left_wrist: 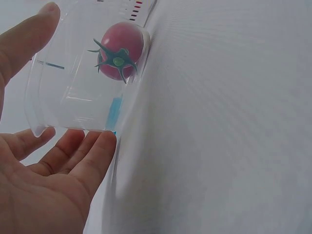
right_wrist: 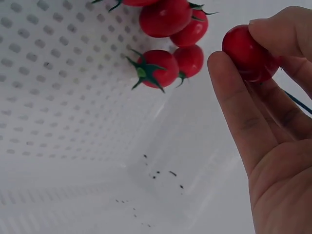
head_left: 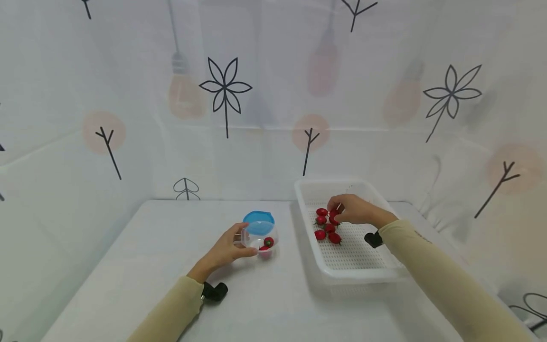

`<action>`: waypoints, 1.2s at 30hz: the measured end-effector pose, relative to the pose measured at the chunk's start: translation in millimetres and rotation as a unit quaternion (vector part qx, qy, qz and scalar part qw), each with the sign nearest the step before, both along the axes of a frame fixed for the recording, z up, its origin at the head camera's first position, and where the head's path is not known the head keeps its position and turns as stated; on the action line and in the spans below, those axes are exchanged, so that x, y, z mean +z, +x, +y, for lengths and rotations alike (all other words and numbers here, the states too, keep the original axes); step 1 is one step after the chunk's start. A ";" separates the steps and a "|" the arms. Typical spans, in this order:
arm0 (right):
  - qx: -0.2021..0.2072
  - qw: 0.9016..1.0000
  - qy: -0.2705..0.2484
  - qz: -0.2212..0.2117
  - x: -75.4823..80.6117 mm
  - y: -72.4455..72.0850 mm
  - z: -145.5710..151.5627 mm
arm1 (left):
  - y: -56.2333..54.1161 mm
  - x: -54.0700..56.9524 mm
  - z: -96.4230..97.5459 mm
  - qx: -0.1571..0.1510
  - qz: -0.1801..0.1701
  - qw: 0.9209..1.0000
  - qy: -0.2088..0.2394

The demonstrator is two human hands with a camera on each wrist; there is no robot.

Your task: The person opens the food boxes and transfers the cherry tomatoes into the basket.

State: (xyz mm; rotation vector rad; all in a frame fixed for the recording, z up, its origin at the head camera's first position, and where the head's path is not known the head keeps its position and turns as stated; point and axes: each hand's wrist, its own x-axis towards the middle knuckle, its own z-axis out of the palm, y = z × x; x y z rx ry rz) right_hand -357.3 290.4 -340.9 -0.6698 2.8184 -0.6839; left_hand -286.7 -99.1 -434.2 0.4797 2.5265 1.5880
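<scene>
My left hand (head_left: 224, 249) grips a clear plastic container (left_wrist: 73, 100) by its sides, thumb on one side and fingers on the other. Inside lies a red cherry tomato (left_wrist: 122, 46) with a green stem; in the head view red shows in two spots there. My right hand (head_left: 358, 209) is over the white perforated basket (head_left: 363, 274), pinching a cherry tomato (right_wrist: 249, 52) between thumb and fingers. Several more cherry tomatoes (head_left: 334, 238) lie on the left part of the basket floor, just beside that hand.
A blue lid (head_left: 258, 216) is just behind the clear container on the white table (head_left: 141, 256). The basket's raised walls stand on the right of the table. A patterned white cloth (head_left: 265, 156) hangs behind and at the sides.
</scene>
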 end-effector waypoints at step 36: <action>-0.020 0.995 0.054 -0.081 -24.0 -9.1 9.2 | -2.4 -0.9 0.6 0.001 -0.001 1.000 0.000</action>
